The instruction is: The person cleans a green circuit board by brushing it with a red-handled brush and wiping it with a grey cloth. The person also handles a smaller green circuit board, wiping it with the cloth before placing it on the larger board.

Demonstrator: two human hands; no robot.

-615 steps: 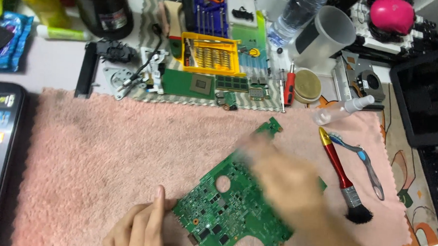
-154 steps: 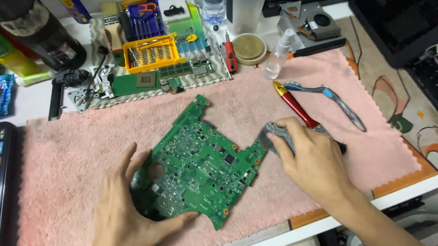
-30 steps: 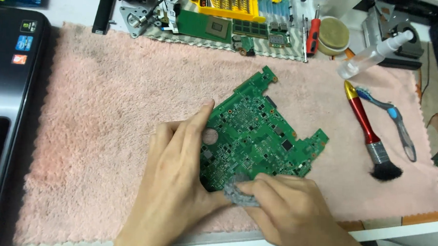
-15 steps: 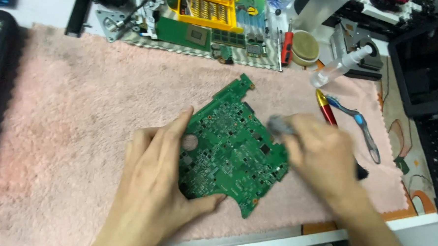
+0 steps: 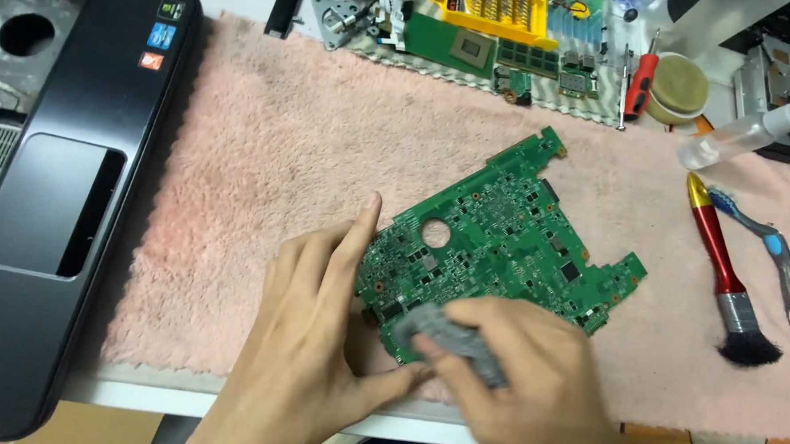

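A green circuit board [image 5: 510,240] with a round hole lies flat on a pink towel [image 5: 273,172]. My left hand [image 5: 310,334] rests on the towel at the board's left edge, thumb and forefinger braced against it. My right hand [image 5: 530,388] presses a small grey cloth [image 5: 439,332] onto the board's near corner. The hand hides that corner of the board.
A red-handled brush [image 5: 726,272] and a blue toothbrush [image 5: 771,256] lie at the right of the towel. A clear spray bottle [image 5: 741,135] lies at the far right, a red screwdriver [image 5: 636,82] and a yellow parts tray [image 5: 497,9] behind. A black laptop shell [image 5: 54,189] sits at the left.
My right hand with the grey cloth has moved from the board's right side to its near corner. My left hand has stayed at the board's left edge.
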